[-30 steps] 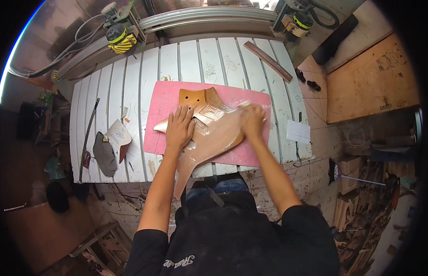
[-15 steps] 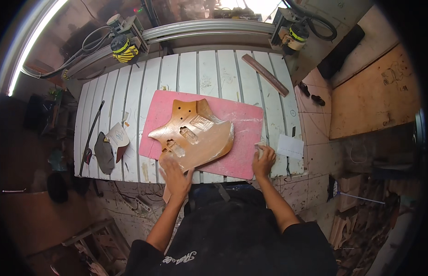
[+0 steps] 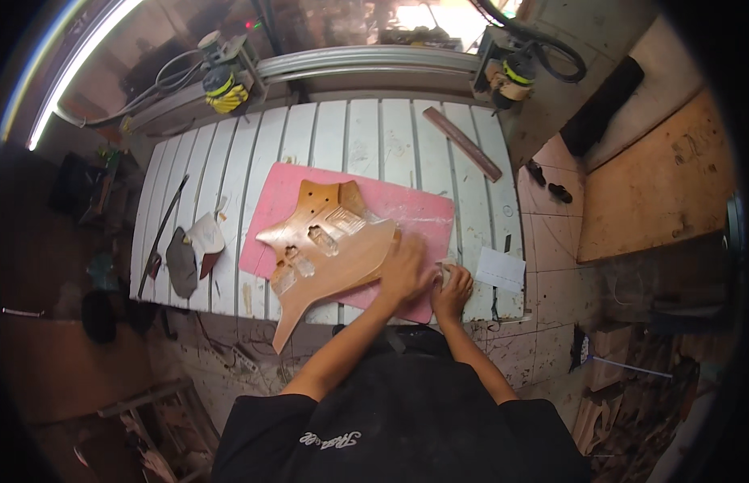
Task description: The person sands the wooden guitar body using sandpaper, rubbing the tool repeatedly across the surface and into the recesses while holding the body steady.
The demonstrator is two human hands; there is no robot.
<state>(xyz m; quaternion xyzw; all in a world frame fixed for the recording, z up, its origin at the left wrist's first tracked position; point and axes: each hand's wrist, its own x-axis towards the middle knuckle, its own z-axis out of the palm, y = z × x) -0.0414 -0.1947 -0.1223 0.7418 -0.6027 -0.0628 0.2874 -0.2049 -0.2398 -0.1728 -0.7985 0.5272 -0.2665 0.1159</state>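
Observation:
A wooden electric guitar body (image 3: pixel 342 258) lies on a pink mat (image 3: pixel 262 189), with routed cavities, small holes at its far end and a pointed horn reaching past the table's near edge. Its face is bare wood and white dust, with glossy amber along the edges. My left hand (image 3: pixel 405 270) is over its right end, touching or just above it; motion smears the fingers. Close by on the right, my right hand (image 3: pixel 452 296) has its fingers curled round a small pale piece (image 3: pixel 444 274), too small to identify, near the mat's right edge.
The slatted white table (image 3: pixel 362 133) carries a brown wooden strip (image 3: pixel 463 145), a white paper sheet (image 3: pixel 501 269), a cap (image 3: pixel 206 241), a grey cloth-like item (image 3: pixel 181 264) and a thin dark rod (image 3: pixel 167 229). A metal rail (image 3: pixel 366 60) with machine heads runs behind it.
My left hand has moved right from the body's lower left to its right end, uncovering the pointed horn. My right hand, still round the pale piece, has shifted slightly left and nearer me.

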